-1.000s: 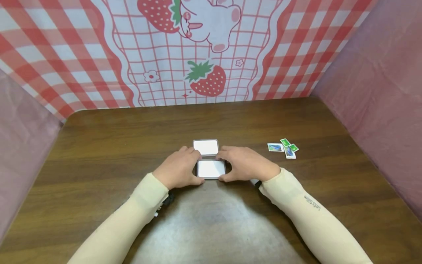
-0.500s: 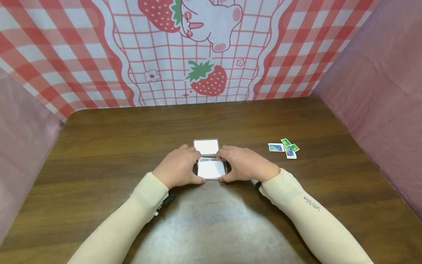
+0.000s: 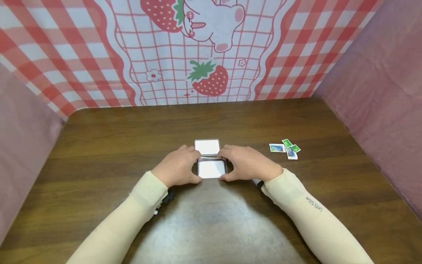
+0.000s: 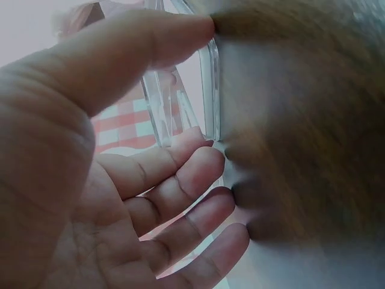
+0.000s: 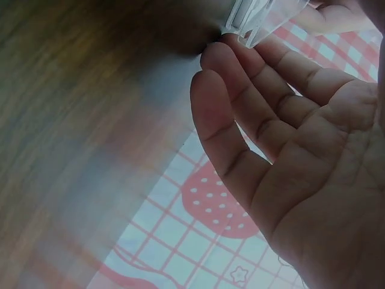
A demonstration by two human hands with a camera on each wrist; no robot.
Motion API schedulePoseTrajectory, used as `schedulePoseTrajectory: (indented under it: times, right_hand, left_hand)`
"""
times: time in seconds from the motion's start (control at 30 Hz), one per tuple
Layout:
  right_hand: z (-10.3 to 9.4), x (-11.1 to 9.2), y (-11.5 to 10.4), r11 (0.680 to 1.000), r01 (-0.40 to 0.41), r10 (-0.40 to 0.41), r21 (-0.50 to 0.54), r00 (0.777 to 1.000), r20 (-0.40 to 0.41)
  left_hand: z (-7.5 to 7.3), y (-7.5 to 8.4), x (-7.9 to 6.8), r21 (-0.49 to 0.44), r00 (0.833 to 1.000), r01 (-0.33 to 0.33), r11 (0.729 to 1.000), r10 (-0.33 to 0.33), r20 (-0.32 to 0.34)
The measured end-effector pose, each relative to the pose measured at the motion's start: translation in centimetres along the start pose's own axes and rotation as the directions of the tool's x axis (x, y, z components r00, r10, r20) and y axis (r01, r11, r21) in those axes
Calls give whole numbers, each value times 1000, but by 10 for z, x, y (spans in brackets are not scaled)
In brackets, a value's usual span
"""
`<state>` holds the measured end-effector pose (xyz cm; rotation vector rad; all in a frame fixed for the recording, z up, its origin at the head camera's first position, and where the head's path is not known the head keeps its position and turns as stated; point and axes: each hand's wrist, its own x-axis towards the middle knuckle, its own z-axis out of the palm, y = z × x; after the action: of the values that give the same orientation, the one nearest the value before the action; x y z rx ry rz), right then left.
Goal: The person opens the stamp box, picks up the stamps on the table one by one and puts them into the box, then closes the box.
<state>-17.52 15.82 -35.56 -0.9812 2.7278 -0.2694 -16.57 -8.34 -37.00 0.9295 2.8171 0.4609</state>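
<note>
Between my two hands, in the head view, is a small clear plastic case (image 3: 211,170) with a white inside. My left hand (image 3: 177,167) holds its left side, thumb at the near corner and fingers at the far one. The right hand (image 3: 248,164) grips the opposite side the same way. Seen from the left wrist, the clear lid (image 4: 157,111) stands tilted away from the case's base (image 4: 210,90), which is on the table. Only a corner of the case shows in the right wrist view, by the fingertips. Just behind it is a second white-faced clear case (image 3: 207,147).
Several small stamp-like picture cards (image 3: 291,152), blue and green, overlap on the wooden table (image 3: 132,135) to the right. A red-and-white strawberry-print cloth (image 3: 207,80) hangs along the table's back edge. Pink cloth (image 3: 372,84) closes off both sides.
The near case's lid has lifted from its base, and a dark gap now shows along the far edge. Both hands stay in nearly the same place; the other case and the cards have not moved.
</note>
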Motion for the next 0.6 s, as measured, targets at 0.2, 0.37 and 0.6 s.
schedulePoseTrajectory:
  times: [0.2,0.37,0.6]
  right_hand:
    - [-2,-1,3,1000,-2,2,5,1000,-4]
    - [-7,-3,7,1000,-9,9,9,999,-48]
    - [-17,-7,15,995,-100,101,17,990,-101]
  left_hand:
    - [0,-1,0,-14,1000,5,1000,-5,1]
    - [-1,-2,0,-27,1000,26,999,-26,3]
    - [-2,-2,-1,-21,1000,21,1000,-21,5]
